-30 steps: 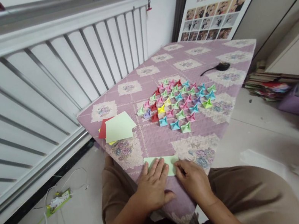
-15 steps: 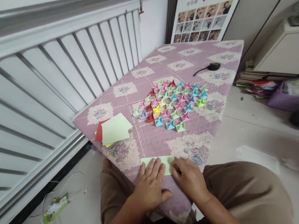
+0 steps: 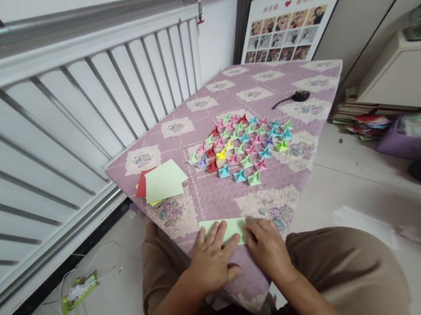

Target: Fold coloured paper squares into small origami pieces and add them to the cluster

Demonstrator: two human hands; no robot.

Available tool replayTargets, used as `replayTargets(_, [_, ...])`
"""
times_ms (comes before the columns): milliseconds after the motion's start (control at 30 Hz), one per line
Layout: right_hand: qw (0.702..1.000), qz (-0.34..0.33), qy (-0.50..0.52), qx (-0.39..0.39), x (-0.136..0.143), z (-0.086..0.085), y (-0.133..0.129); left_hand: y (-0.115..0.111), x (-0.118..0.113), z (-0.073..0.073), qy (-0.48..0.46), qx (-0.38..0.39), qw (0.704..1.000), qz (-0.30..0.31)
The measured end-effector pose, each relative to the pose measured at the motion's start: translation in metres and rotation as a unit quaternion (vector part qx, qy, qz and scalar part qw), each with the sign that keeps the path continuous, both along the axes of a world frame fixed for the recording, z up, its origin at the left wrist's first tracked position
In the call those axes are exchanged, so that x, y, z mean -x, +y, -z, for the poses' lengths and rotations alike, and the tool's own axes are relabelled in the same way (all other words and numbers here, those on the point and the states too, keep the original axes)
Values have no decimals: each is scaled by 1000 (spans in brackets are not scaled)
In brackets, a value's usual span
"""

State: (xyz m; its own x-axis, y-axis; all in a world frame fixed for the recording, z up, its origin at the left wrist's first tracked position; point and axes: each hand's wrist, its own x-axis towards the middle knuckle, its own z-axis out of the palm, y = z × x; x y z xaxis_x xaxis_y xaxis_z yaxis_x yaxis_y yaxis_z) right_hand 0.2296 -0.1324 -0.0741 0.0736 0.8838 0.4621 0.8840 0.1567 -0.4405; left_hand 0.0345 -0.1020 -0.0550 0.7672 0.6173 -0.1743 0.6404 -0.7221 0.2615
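Note:
A light green sheet of folded paper [image 3: 230, 225] lies flat at the near end of the table, its long side running left to right. My left hand [image 3: 213, 254] rests flat on it with the fingers spread, covering part of its lower left. Curled at the paper's right end is my right hand [image 3: 267, 245], its fingertips closed on that edge. Farther up the table stand several small folded paper pieces [image 3: 239, 149] in rows, in green, pink, red, blue, yellow and purple. A loose stack of square paper [image 3: 163, 181], light green on top, lies to the left.
A floral purple tablecloth [image 3: 217, 197] covers the table. Toward the far right lies a small black object with a cord [image 3: 300, 95]. A white radiator [image 3: 102, 95] runs along the left. On the floor at left sits a power strip [image 3: 80, 292] with cables.
My left fingers have spread wider over the paper. My right hand has shifted slightly up and right along the paper's end. The view has tilted up a little.

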Motion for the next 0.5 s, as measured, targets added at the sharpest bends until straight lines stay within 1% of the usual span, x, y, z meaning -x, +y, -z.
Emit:
replayTargets(100, [998,-23,27,-58,-3,1,-3,0,0,-1,6,4,1000,-1])
replayTargets(167, [996,-53,29,-67,0,0,-8,-1,0,-2,10,3,1000,0])
replayTargets(300, [994,-109,21,-17,13,-3,-21,-1,-1,-2,6,-10,1000,1])
replayTargets(400, [993,-114,29,2,18,-2,-26,-1,-1,-2,0,-8,1000,-1])
replayTargets(500, [993,-115,12,4,16,1,-27,2,3,-2,-12,-5,1000,12])
